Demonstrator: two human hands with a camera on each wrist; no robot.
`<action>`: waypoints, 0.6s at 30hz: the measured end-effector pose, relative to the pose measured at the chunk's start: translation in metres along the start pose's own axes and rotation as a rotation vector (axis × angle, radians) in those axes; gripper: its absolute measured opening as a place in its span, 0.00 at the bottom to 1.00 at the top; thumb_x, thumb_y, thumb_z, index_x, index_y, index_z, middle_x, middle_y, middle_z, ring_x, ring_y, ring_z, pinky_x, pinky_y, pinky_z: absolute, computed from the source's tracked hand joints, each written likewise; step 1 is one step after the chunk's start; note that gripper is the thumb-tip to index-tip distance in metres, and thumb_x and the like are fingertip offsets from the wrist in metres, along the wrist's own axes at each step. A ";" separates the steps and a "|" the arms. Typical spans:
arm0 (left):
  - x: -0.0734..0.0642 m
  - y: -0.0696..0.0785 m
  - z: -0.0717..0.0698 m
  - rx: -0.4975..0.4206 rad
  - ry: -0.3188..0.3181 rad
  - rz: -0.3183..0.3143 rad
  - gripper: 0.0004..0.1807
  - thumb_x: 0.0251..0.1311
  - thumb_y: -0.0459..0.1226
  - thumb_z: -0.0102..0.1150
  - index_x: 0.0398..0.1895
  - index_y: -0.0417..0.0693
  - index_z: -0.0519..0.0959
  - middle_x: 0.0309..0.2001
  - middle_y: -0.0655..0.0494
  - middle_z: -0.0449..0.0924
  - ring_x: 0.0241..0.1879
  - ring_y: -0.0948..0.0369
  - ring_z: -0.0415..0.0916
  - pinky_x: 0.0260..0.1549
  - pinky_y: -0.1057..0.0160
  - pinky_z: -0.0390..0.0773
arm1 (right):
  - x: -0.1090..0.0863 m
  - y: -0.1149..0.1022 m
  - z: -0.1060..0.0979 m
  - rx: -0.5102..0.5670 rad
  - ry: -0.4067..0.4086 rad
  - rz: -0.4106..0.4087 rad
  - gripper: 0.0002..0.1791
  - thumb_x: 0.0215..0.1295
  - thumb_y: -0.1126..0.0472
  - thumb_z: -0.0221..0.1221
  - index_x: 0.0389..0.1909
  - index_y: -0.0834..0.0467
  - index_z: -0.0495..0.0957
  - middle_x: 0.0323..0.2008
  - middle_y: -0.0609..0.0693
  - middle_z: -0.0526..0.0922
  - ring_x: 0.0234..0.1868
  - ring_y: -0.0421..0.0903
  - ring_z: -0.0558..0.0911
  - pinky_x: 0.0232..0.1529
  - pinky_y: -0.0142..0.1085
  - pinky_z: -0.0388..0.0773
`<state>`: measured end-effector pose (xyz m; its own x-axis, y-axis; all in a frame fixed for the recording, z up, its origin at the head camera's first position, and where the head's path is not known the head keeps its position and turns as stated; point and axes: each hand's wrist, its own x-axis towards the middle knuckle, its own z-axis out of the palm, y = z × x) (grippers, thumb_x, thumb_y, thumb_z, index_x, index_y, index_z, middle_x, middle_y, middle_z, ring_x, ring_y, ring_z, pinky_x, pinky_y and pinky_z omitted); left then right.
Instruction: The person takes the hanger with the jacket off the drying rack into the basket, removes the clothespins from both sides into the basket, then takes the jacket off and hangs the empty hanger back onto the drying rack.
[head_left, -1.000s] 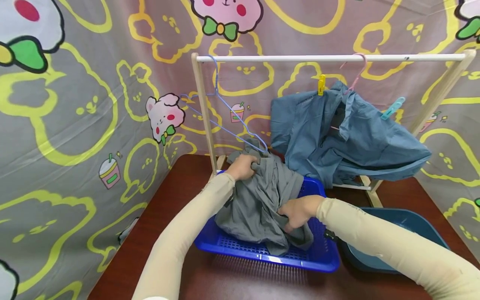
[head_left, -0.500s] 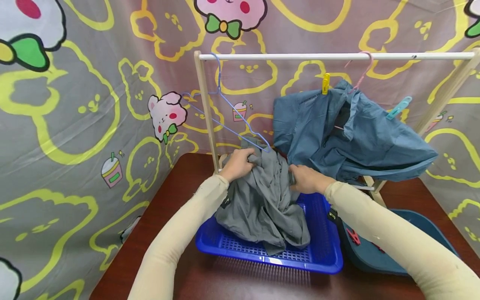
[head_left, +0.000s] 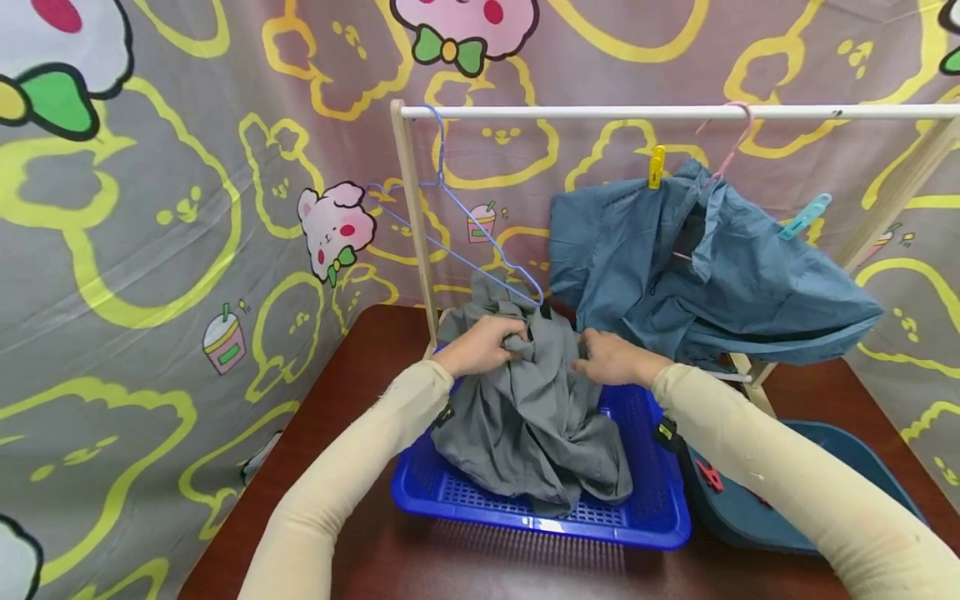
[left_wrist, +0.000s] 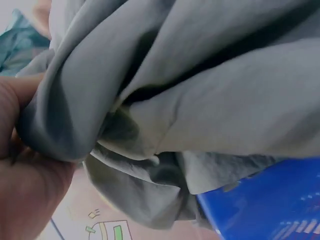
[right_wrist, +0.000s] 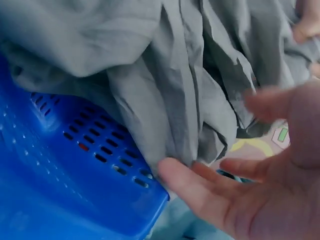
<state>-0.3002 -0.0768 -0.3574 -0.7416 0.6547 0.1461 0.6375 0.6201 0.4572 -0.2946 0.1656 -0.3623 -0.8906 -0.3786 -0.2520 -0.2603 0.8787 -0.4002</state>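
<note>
A crumpled grey garment (head_left: 525,433) lies heaped in a blue plastic basket (head_left: 540,523); its kind is hidden by the folds. My left hand (head_left: 483,344) grips a fold near its top left, and in the left wrist view the thumb and fingers (left_wrist: 30,195) close round the cloth. On the garment's far right side is my right hand (head_left: 618,358). The right wrist view shows its fingers (right_wrist: 195,187) spread and fairly straight, a fingertip right at the cloth by the basket's perforated wall (right_wrist: 100,145), with nothing held.
An unloaded blue hanger (head_left: 442,154) hangs from the white rail (head_left: 570,112), its lower end overlapping the garment. A blue-grey garment (head_left: 720,275) hangs at right on a pink hanger (head_left: 738,146), with yellow (head_left: 656,167) and teal (head_left: 806,217) clothespins. A dark teal tub (head_left: 817,517) contains red clothespins (head_left: 708,475).
My right hand has left the garment's front right, where it held the cloth, and moved back to its far right side, opening. My left hand keeps its grip, shifted slightly toward me.
</note>
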 end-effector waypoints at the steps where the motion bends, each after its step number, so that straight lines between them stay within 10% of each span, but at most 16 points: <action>1: -0.001 0.000 0.002 0.017 -0.041 0.006 0.09 0.58 0.29 0.62 0.39 0.49 0.77 0.42 0.56 0.77 0.38 0.61 0.74 0.37 0.65 0.72 | 0.000 -0.001 0.000 0.018 0.014 0.007 0.30 0.72 0.49 0.47 0.61 0.71 0.61 0.53 0.67 0.71 0.51 0.60 0.73 0.46 0.49 0.71; 5: -0.004 0.000 0.012 0.085 -0.193 0.031 0.10 0.60 0.31 0.61 0.44 0.50 0.78 0.46 0.56 0.77 0.42 0.62 0.74 0.40 0.66 0.72 | 0.003 -0.006 -0.002 0.109 0.039 0.064 0.37 0.72 0.41 0.42 0.63 0.72 0.59 0.45 0.64 0.73 0.37 0.54 0.75 0.38 0.46 0.71; 13: -0.014 0.000 0.023 0.044 -0.536 -0.027 0.25 0.67 0.41 0.54 0.67 0.53 0.66 0.65 0.55 0.64 0.62 0.62 0.62 0.57 0.62 0.65 | 0.014 -0.023 0.002 0.090 0.021 0.141 0.54 0.58 0.35 0.57 0.69 0.72 0.50 0.59 0.72 0.65 0.42 0.57 0.79 0.35 0.45 0.78; 18: -0.026 -0.007 0.005 -0.140 -0.483 -0.063 0.20 0.70 0.40 0.50 0.63 0.53 0.69 0.62 0.57 0.68 0.59 0.63 0.66 0.53 0.63 0.68 | 0.021 -0.025 0.008 0.018 0.059 0.146 0.43 0.59 0.44 0.62 0.63 0.71 0.60 0.50 0.68 0.74 0.27 0.51 0.80 0.27 0.40 0.77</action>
<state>-0.2845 -0.0961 -0.3693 -0.5755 0.7636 -0.2928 0.5362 0.6227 0.5698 -0.3039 0.1336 -0.3648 -0.9390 -0.2291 -0.2565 -0.1204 0.9176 -0.3787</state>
